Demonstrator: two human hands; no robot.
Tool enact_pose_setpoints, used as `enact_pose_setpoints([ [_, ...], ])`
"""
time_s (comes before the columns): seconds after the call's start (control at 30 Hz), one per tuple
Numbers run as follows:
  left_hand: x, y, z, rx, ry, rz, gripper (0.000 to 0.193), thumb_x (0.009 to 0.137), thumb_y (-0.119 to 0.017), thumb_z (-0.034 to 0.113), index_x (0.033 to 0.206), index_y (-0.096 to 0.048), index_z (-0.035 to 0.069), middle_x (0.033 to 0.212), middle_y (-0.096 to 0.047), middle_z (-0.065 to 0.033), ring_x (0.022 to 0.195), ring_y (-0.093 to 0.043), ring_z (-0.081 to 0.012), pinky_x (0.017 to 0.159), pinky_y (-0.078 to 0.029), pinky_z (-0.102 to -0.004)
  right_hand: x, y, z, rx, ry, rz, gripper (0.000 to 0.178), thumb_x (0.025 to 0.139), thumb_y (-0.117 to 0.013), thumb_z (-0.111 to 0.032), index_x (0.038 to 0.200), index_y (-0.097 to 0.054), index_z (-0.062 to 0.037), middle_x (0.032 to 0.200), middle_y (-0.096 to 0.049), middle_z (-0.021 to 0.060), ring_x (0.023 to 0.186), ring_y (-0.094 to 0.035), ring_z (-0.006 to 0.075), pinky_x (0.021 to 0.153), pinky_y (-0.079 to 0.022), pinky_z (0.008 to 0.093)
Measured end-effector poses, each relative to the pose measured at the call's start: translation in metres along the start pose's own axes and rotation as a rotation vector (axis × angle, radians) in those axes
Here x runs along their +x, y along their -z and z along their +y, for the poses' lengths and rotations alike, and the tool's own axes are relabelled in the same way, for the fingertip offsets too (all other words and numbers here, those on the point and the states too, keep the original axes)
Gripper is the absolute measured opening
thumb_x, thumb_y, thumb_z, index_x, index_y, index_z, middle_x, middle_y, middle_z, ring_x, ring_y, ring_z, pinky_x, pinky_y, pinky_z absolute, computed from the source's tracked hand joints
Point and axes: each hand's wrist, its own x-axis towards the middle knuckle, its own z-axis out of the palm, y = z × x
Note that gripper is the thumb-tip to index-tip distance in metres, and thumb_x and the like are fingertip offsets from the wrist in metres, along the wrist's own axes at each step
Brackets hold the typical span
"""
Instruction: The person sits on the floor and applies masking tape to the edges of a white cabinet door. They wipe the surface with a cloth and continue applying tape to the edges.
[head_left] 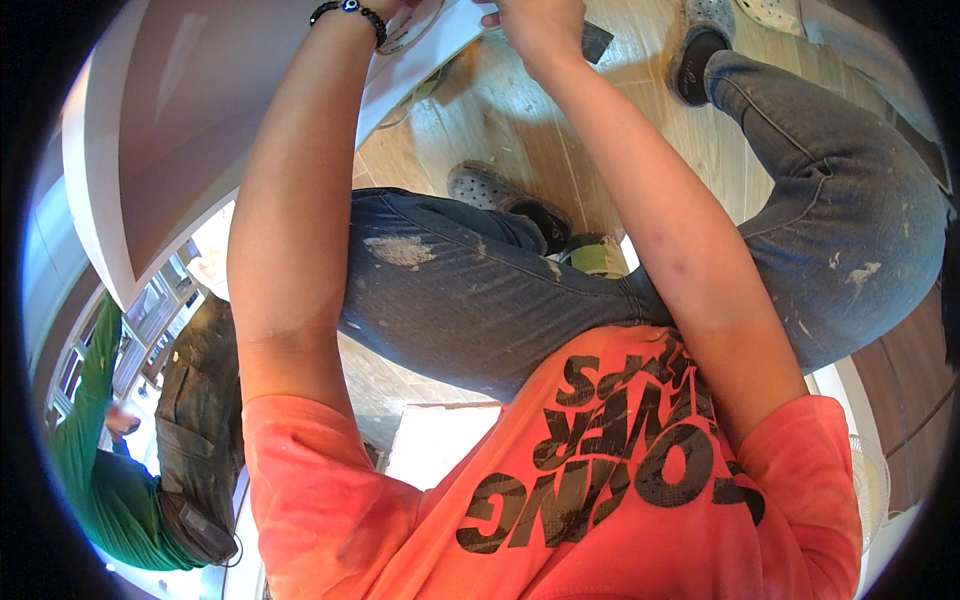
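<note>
My left hand (400, 5) is almost wholly cut off by the upper edge, and its fingers are hidden. It is over or beside a white panel (440, 50) with a round, pale shape near the wrist. A dark beaded bracelet (350, 12) with a blue eye bead circles that wrist. My right hand (545, 28) is at the upper edge, just right of the panel's edge, with its fingers curled and partly cut off. What they hold, if anything, does not show. Close beside this hand is a dark flat piece (597, 43); I cannot tell whether the hand touches it.
A large white curved-looking panel (100, 170) rises at the left. Between my legs, a green roll (595, 255) sits near my grey clog (490, 185) on the wood-look floor (650, 130). A person in a green sleeve (100, 370) is at the lower left. A pale fan (870, 480) stands at right.
</note>
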Motion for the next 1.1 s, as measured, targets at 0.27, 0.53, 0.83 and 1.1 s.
enact_pose_setpoints([
  [0.27,0.001,0.0,-0.001,0.017,0.01,-0.006,0.043,0.093,-0.062,0.035,0.123,-0.071,0.006,0.127,-0.069,-0.025,0.116,-0.066,-0.0417,0.097,-0.053,-0.0461,-0.002,-0.005,0.004,-0.291,0.159,0.132,0.019,0.09,-0.076,-0.021,0.096,-0.077,-0.0033,0.079,-0.076,0.0134,0.068,-0.074,0.0248,0.063,-0.056,0.0365],
  [0.53,0.006,-0.004,-0.002,0.053,-0.016,-0.016,0.042,0.092,-0.061,0.033,0.123,-0.071,0.006,0.127,-0.069,-0.0254,0.115,-0.067,-0.0419,0.097,-0.053,-0.0465,-0.037,0.0,0.029,-0.474,0.569,0.055,0.038,0.094,-0.069,-0.016,0.13,-0.066,-0.0088,0.087,-0.072,0.0171,0.078,-0.071,0.0361,0.072,-0.056,0.0454],
  [0.83,0.004,0.006,0.015,0.029,0.198,-0.134,0.041,0.093,-0.06,0.035,0.115,-0.073,0.003,0.114,-0.072,-0.0269,0.102,-0.07,-0.0408,0.089,-0.054,-0.0472,-0.032,0.004,0.019,-0.699,0.64,-0.051,0.049,0.097,-0.062,-0.018,0.145,-0.058,-0.0085,0.096,-0.072,0.02,0.086,-0.071,0.0408,0.078,-0.056,0.0514],
  [1.1,-0.017,0.009,0.023,-0.148,0.225,-0.041,0.045,0.094,-0.064,0.042,0.099,-0.074,-0.001,0.088,-0.072,-0.0239,0.073,-0.065,-0.0361,0.067,-0.05,-0.047,-0.024,0.011,-0.006,-0.988,0.445,-0.146,0.049,0.095,-0.061,-0.024,0.143,-0.062,-0.0117,0.092,-0.073,0.0284,0.085,-0.073,0.0448,0.08,-0.057,0.056],
])
